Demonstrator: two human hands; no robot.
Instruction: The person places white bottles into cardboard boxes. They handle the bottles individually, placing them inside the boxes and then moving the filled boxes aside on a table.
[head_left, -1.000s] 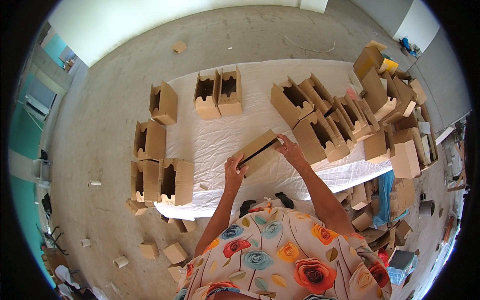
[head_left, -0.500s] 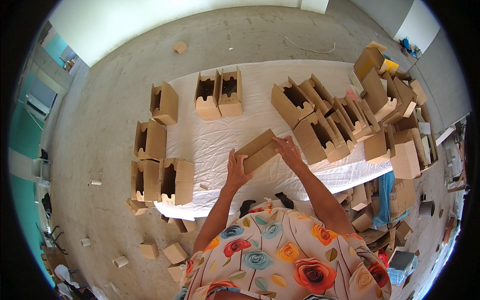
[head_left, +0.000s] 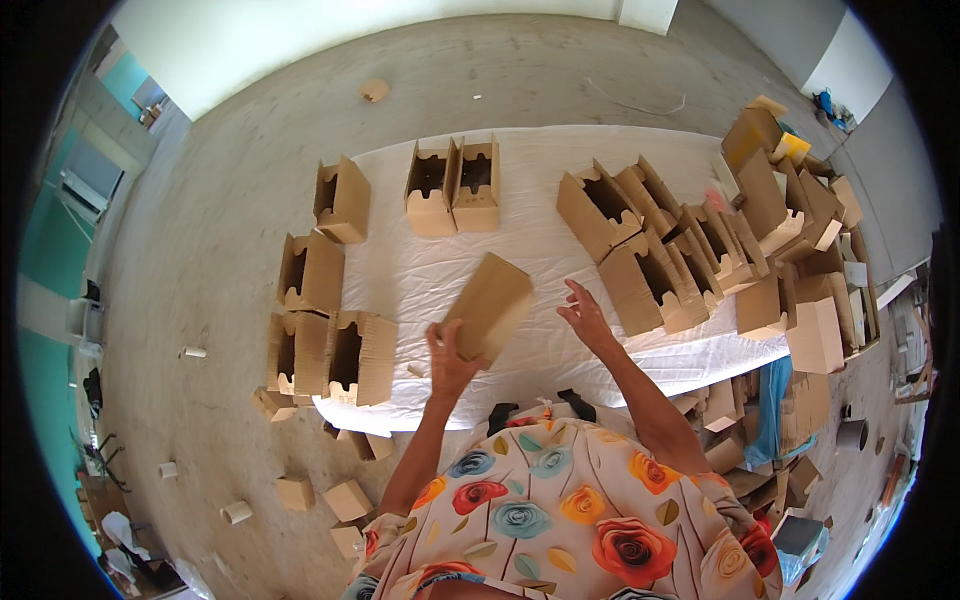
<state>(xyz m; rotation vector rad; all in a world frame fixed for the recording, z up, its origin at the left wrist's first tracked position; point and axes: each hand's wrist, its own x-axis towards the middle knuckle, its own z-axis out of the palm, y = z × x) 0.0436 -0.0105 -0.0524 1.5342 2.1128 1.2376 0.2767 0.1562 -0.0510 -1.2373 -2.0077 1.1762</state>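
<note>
One cardboard box [head_left: 492,305] is held by its near left end in the left hand [head_left: 455,362], above the middle of a white cloth [head_left: 545,150], its plain face turned up; whether the cloth is touched by it cannot be told. The left fingers are closed around its edge. Nothing is gripped by the right hand [head_left: 588,322], which is held just beside the box with its fingers loosely parted. Four open boxes [head_left: 348,205] are lined up at the cloth's left side, and two more open boxes [head_left: 476,205] are set side by side at its far part. To the right, the way is blocked by a cluster of open boxes [head_left: 632,290], overlapped too much to be counted surely, and by a heap of cartons [head_left: 815,325] behind it. One blue plastic sheet [head_left: 768,405] is seen hanging there. Three pale tubes [head_left: 236,513] are scattered on the left floor [head_left: 220,300].
</note>
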